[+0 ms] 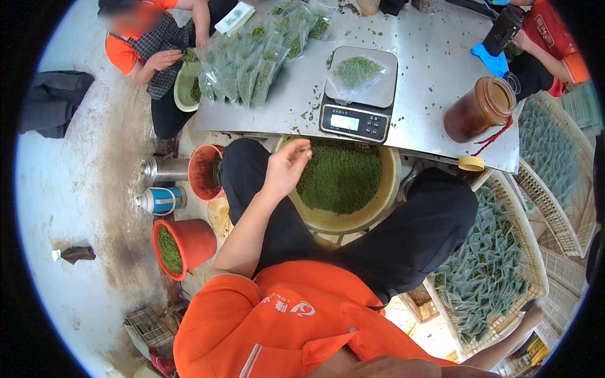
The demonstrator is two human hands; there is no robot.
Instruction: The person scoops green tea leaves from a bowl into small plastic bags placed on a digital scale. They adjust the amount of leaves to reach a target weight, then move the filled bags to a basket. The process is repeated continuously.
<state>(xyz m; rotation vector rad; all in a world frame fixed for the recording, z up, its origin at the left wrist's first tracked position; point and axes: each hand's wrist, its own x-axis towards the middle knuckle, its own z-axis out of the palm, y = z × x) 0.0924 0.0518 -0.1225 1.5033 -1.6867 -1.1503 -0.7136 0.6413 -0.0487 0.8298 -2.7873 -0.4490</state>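
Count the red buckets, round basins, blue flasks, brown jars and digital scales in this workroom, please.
Red plastic buckets: 2
Round pale basins: 2
Blue-and-silver flask: 1
Brown translucent jar with red cord: 1
Black-and-silver digital scale: 1
Total: 7

On that metal bench (428, 79) I see clear bags (242, 69) heaped to the left, a scale (360, 112) by the near edge, a brown jar (476, 112) to the right, and a yellow lid (471, 164) near it. Green bits (310, 115) lie scattered about.
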